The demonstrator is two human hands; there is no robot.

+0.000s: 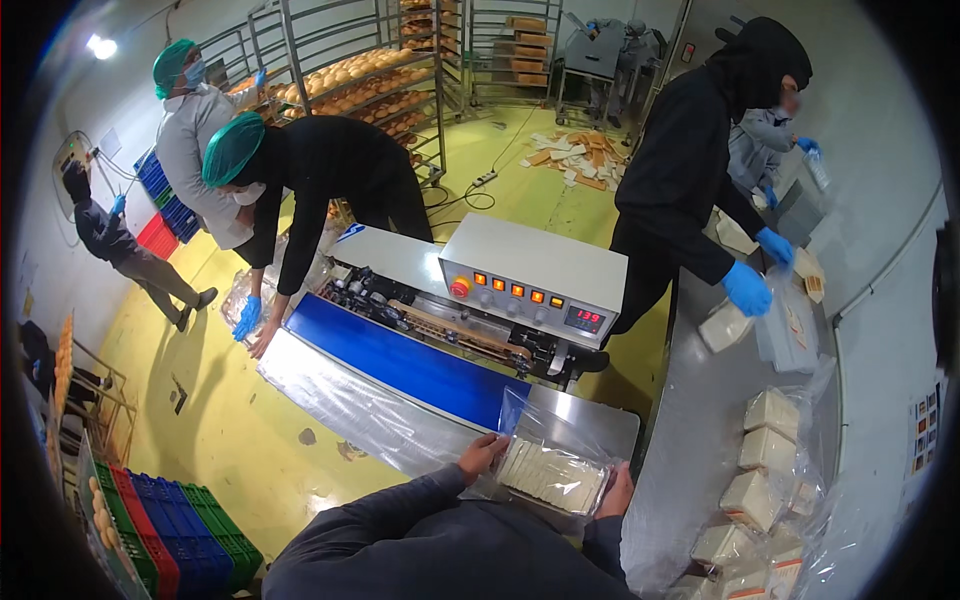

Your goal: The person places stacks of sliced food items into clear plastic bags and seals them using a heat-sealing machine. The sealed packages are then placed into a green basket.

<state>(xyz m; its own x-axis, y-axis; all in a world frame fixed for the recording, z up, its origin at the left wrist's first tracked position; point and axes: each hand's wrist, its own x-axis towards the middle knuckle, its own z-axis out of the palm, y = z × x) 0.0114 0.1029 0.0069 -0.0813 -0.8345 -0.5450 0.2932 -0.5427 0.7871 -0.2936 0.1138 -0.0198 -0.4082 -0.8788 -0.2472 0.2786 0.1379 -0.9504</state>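
Observation:
Between my two bare hands is a clear plastic bag of sliced white bread (pixel 553 474). My left hand (pixel 481 457) grips the bag at its left side, near the upstanding plastic end. At the right end of the loaf, my right hand (pixel 615 491) has hold of the bag. The bag is over the near end of a continuous band sealer (pixel 536 277), close to its blue conveyor belt (pixel 405 360). Lit buttons, a red emergency stop knob (pixel 460 287) and a red digital display are on the sealer's control box.
Bagged loaves (pixel 757 499) line the steel table (pixel 660 450) at right, where a co-worker in blue gloves (pixel 746 292) handles bread. Another co-worker bends over the belt's far end (pixel 259 319). Stacked crates (pixel 176 525) stand lower left; bun racks (pixel 360 82) and a bread pile (pixel 577 159) lie beyond.

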